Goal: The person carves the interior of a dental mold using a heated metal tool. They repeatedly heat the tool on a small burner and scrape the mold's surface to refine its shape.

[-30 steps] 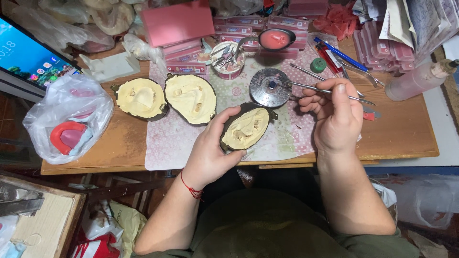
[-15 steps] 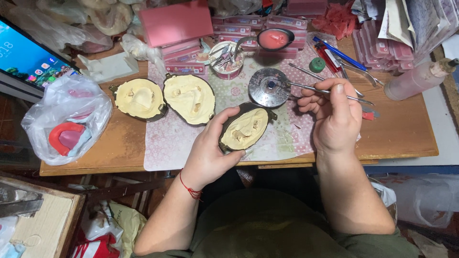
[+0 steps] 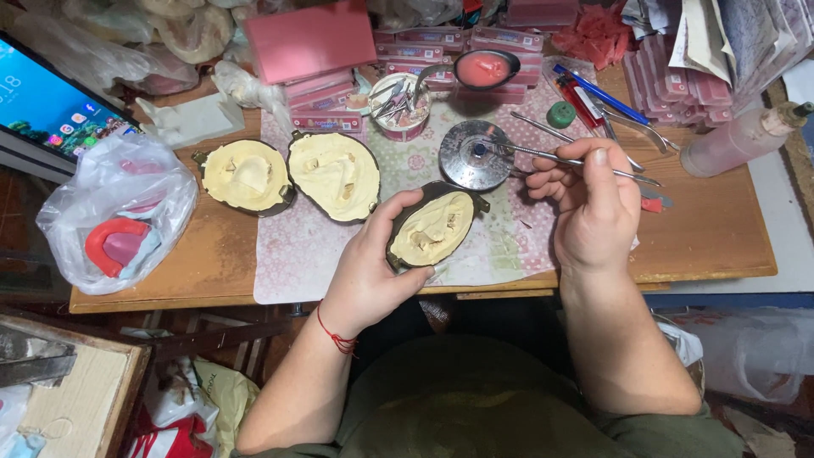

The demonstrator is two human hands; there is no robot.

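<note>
My left hand [image 3: 370,263] grips a dark metal flask half [image 3: 434,227] filled with cream plaster, held just above the table's front edge. My right hand [image 3: 591,206] pinches a thin metal hand tool [image 3: 566,159] like a pen; its tip rests over a round shiny metal burner [image 3: 475,155]. Two more plaster-filled flask halves [image 3: 244,175] [image 3: 335,174] lie on the patterned mat [image 3: 292,254] to the left.
A white plastic bag [image 3: 114,212] with pink and red pieces sits at the left, a tablet [image 3: 51,106] behind it. Pink boxes [image 3: 322,42], a cup of tools [image 3: 400,103], a bowl of pink wax [image 3: 485,68], pens [image 3: 593,93] and a squeeze bottle [image 3: 738,140] line the back.
</note>
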